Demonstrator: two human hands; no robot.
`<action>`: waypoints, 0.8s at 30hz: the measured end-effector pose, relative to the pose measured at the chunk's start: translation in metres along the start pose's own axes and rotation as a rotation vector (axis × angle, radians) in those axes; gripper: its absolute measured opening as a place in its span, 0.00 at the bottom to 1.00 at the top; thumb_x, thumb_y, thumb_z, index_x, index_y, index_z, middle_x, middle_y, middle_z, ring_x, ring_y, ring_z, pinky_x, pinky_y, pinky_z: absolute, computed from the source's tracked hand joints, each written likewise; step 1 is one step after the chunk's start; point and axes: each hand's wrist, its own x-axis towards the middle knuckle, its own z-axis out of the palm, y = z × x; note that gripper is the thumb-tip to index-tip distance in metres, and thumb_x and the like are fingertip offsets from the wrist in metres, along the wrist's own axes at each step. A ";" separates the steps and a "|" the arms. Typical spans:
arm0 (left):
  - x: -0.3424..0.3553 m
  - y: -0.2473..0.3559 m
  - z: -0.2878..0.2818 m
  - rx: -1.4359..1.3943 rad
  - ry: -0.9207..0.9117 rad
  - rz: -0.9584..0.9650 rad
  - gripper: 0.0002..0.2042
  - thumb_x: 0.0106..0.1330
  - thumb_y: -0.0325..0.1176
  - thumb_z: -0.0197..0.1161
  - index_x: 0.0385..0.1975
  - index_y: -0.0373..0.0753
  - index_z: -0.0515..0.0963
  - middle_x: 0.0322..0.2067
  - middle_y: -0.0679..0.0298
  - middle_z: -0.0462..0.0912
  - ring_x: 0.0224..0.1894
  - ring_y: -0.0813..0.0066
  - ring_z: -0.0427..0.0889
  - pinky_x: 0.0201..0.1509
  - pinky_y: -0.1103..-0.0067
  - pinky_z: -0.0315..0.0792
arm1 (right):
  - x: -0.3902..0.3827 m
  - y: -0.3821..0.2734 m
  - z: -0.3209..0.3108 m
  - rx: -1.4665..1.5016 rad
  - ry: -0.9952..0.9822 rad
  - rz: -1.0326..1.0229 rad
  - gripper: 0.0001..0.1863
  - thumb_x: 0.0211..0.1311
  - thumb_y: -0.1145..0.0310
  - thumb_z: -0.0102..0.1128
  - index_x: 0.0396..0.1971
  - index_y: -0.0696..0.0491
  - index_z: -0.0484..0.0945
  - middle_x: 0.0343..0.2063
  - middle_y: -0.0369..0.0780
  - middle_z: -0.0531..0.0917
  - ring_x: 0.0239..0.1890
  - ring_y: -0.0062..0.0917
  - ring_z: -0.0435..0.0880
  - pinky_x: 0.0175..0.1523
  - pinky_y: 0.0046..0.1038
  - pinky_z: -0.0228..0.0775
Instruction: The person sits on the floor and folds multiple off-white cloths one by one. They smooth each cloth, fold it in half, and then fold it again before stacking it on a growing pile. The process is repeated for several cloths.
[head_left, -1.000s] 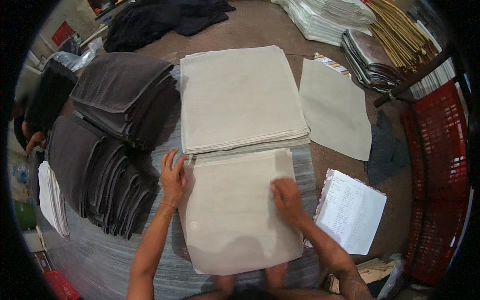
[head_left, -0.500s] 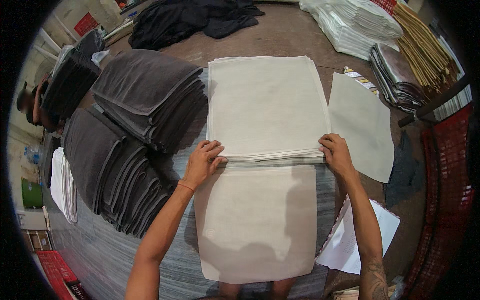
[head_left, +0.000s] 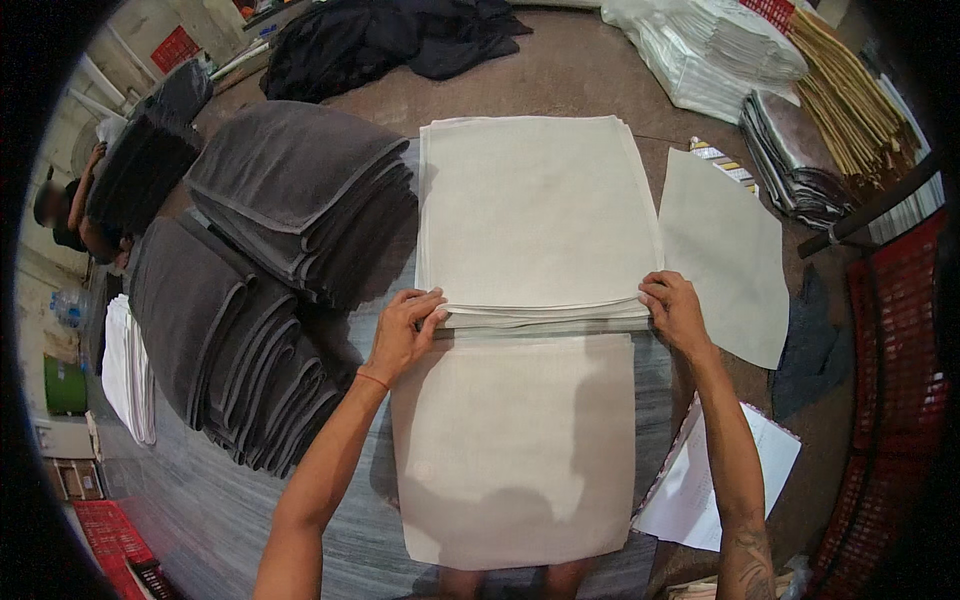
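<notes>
My left hand [head_left: 410,325] and my right hand [head_left: 670,310] pinch the near corners of a stack of cream fabric squares [head_left: 530,210], its edges slightly fanned. Just below it, nearer me, lies another cream square pile [head_left: 510,450] under the shadow of my body. To the right of the upper stack is a separate pale greyish sheet [head_left: 720,250], with papers [head_left: 715,470] beside my right forearm.
Dark grey fabric piles [head_left: 280,160] and a white bundle [head_left: 128,370] lie left. A co-worker [head_left: 70,215] is at far left. Black cloth [head_left: 370,40], plastic-wrapped bundles [head_left: 690,50], yellow folded fabric [head_left: 840,90], a metal bar [head_left: 880,200] and red crates [head_left: 890,370] surround the work area.
My hands have moved forward from the nearer pile onto the upper stack's near corners, the right one also outward. The view has shifted, so the scene sits farther right and lower.
</notes>
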 end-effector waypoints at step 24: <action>0.037 -0.012 -0.007 -0.097 -0.030 -0.332 0.13 0.64 0.38 0.67 0.34 0.32 0.87 0.25 0.55 0.87 0.26 0.72 0.85 0.36 0.75 0.76 | 0.028 -0.007 -0.002 0.125 0.040 0.309 0.11 0.66 0.67 0.60 0.35 0.61 0.82 0.33 0.53 0.84 0.40 0.50 0.82 0.46 0.42 0.72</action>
